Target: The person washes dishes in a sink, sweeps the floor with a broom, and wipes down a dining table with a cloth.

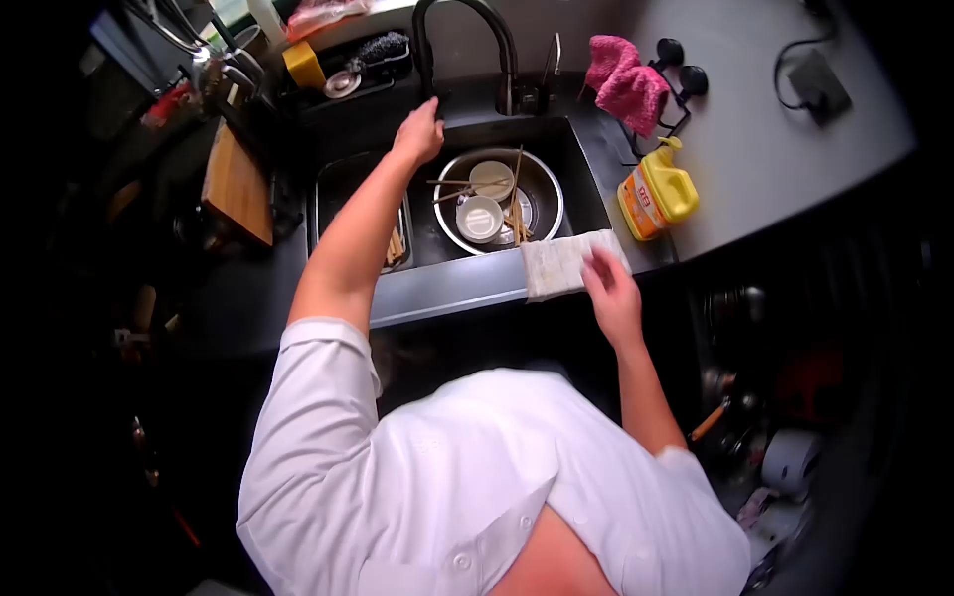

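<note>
My left hand [421, 134] reaches across the sink to the lower end of the black faucet spout [422, 60], with its fingers closed about it. Below, in the sink, a steel basin [558, 204] holds two white bowls [480, 219] and several wooden chopsticks [518, 189]. A folded whitish cloth [555, 266] drapes over the sink's front edge. Right beside that cloth is my right hand [613, 288], its fingers loosely apart and slightly blurred. Whether the fingertips touch the cloth I cannot tell.
Right of the sink stand a yellow detergent jug [658, 194] and a pink cloth [628, 84] on a rack. A wire drainer [316, 199] sits in the sink's left part. Further left are a wooden cutting board [237, 186] and utensils; a yellow sponge [304, 66] lies behind.
</note>
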{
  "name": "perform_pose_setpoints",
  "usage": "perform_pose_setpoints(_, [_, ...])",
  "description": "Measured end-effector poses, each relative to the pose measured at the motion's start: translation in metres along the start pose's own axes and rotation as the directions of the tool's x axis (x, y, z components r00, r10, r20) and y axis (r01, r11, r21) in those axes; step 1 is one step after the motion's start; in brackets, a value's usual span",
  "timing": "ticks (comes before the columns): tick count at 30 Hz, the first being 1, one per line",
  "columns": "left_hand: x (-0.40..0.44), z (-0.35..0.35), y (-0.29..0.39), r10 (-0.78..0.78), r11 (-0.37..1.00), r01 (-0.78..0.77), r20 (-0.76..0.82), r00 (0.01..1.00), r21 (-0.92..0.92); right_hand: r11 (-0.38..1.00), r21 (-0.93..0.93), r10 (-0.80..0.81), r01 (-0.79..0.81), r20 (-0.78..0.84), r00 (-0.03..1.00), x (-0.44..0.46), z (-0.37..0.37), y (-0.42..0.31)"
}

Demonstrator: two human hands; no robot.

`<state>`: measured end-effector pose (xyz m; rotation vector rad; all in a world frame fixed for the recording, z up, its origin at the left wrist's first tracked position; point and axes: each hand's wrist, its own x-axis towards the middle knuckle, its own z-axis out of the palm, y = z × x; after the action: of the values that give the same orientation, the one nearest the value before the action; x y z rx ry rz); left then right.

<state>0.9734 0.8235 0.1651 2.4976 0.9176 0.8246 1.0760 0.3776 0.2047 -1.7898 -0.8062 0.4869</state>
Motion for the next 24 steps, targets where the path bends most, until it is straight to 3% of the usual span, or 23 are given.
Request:
perform_pose_setpoints(1, [0.013, 0.017, -0.004, 0.015, 0.999, -0.015, -0.007, 1.000, 0.040, 0.989, 0.138, -0.057, 0.050, 0.043, 0.997, 0.042, 0.012, -0.006])
perform_pose_setpoints(2, [0.038, 0.019, -0.003, -0.005, 0.999, 0.005, 0.002, 1.000, 0.052, 0.986, 0.154, -0.078, 0.071, 0.042, 0.996, 0.087, 0.026, -0.013])
perform_pose_setpoints(4, [0.059, 0.026, 0.001, -0.050, 0.996, 0.044, 0.074, 0.996, 0.072, 0.980, -0.041, -0.189, 0.195, 0.120, 0.975, 0.162, 0.041, -0.022])
perform_pose_setpoints(5, [0.059, 0.031, 0.001, -0.086, 0.994, 0.077, 0.121, 0.989, 0.081, 0.972, 0.005, -0.235, 0.236, 0.141, 0.962, 0.192, 0.052, -0.032])
perform_pose_setpoints(6, [0.064, 0.042, -0.003, -0.145, 0.989, 0.140, 0.134, 0.980, 0.048, 0.938, -0.079, -0.321, 0.337, 0.165, 0.933, 0.220, 0.060, -0.032])
perform_pose_setpoints(7, [0.062, 0.046, 0.006, -0.222, 0.975, 0.222, 0.096, 0.970, 0.015, 0.908, -0.146, -0.367, 0.393, 0.174, 0.914, 0.241, 0.065, -0.039])
perform_pose_setpoints(10, [0.049, 0.055, 0.016, -0.273, 0.961, 0.273, -0.015, 0.962, -0.041, 0.883, -0.145, -0.408, 0.446, 0.235, 0.882, 0.278, 0.085, -0.052])
perform_pose_setpoints(15, [0.028, 0.051, 0.019, -0.297, 0.952, 0.289, -0.071, 0.952, -0.096, 0.905, -0.023, -0.399, 0.425, 0.302, 0.866, 0.302, 0.107, -0.035])
perform_pose_setpoints(18, [0.032, 0.042, 0.018, -0.347, 0.932, 0.352, 0.064, 0.936, -0.084, 0.917, 0.033, -0.391, 0.397, 0.261, 0.883, 0.299, 0.109, -0.039])
perform_pose_setpoints(21, [0.018, 0.061, 0.009, -0.156, 0.983, 0.129, -0.228, 0.961, -0.129, 0.914, -0.146, -0.352, 0.379, 0.180, 0.919, 0.259, 0.075, -0.065])
perform_pose_setpoints(23, [-0.010, 0.053, 0.020, -0.306, 0.939, 0.269, -0.166, 0.937, -0.213, 0.729, -0.261, -0.635, 0.633, 0.088, 0.767, 0.218, 0.024, -0.089])
perform_pose_setpoints(24, [-0.033, 0.054, 0.025, -0.363, 0.916, 0.316, -0.172, 0.916, -0.247, 0.667, -0.380, -0.682, 0.641, 0.034, 0.730, 0.203, -0.005, -0.089])
